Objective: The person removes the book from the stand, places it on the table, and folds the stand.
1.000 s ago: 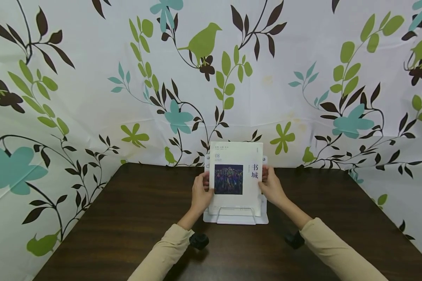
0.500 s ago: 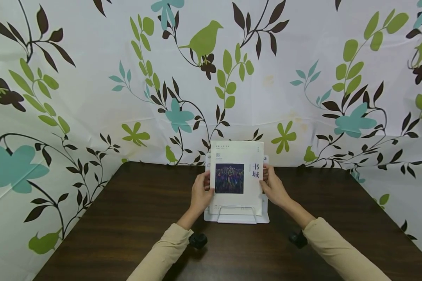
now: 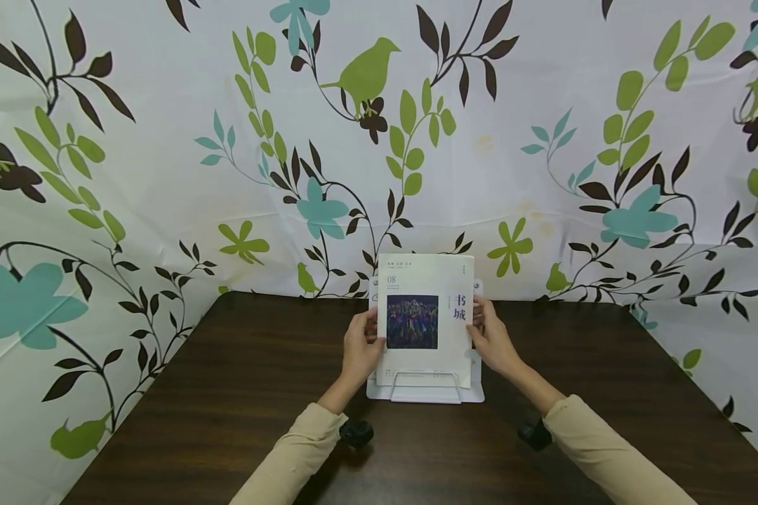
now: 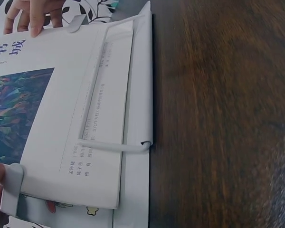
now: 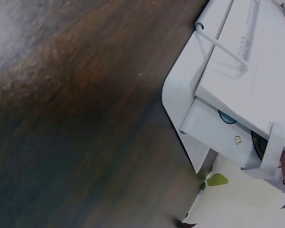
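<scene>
A white book (image 3: 423,280) with a dark picture on its cover leans upright on a white book stand (image 3: 379,394). The stand's wire bar (image 4: 111,146) crosses the lower cover, and side clips (image 4: 12,187) reach over both edges of the book. My left hand (image 3: 361,347) grips the left edge, thumb at the front and fingers behind. On the opposite edge my right hand (image 3: 494,337) holds the book in the same way. The fingertips behind it are partly hidden. In the right wrist view only a sliver of the right hand shows, beside a clip (image 5: 271,149).
The stand rests on a dark wooden table (image 3: 259,393), towards its far edge. Behind the table hangs a white cloth (image 3: 467,182) printed with leaves, flowers and birds. Dark wrist cameras (image 3: 356,433) sit at both sleeves.
</scene>
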Demonstrator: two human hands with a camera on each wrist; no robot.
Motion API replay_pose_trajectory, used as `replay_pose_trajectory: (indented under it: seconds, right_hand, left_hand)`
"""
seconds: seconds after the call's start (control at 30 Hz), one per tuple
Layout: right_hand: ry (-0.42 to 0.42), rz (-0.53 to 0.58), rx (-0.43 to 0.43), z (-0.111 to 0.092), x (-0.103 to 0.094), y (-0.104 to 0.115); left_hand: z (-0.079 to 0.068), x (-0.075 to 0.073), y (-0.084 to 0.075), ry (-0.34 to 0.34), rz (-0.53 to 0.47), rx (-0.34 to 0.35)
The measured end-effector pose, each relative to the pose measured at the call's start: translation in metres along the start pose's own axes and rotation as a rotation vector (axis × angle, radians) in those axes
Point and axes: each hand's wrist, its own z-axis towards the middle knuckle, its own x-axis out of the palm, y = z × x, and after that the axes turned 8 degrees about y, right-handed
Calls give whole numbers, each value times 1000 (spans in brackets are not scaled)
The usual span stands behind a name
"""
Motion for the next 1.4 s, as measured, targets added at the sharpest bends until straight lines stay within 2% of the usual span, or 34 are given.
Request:
replay_pose_trajectory:
  seconds: [0.2, 0.47, 0.7, 0.77, 0.97, 1.13, 1.4]
  right_hand:
    - [0, 36, 35, 4, -4, 3]
    - [6, 79, 43, 10, -9, 3]
    - [6, 110, 53, 13, -22, 46]
    - [-1, 99, 47, 15, -24, 49]
    - [-36, 97, 11, 23, -28, 40]
    - [-44, 93, 41, 30, -28, 22]
    - [-68, 97, 32, 36, -33, 26]
  left_hand:
    - [3, 0, -2, -25, -48, -34]
    - [10, 0, -3, -30, -52, -35]
    - [20, -2, -7, -29, -82, -40]
    - [22, -3, -10, -33, -69, -31]
    - [32, -3, -14, -53, -55, 6]
    - [37, -4, -19, -73, -56, 48]
    - [44, -6, -23, -99, -90, 136]
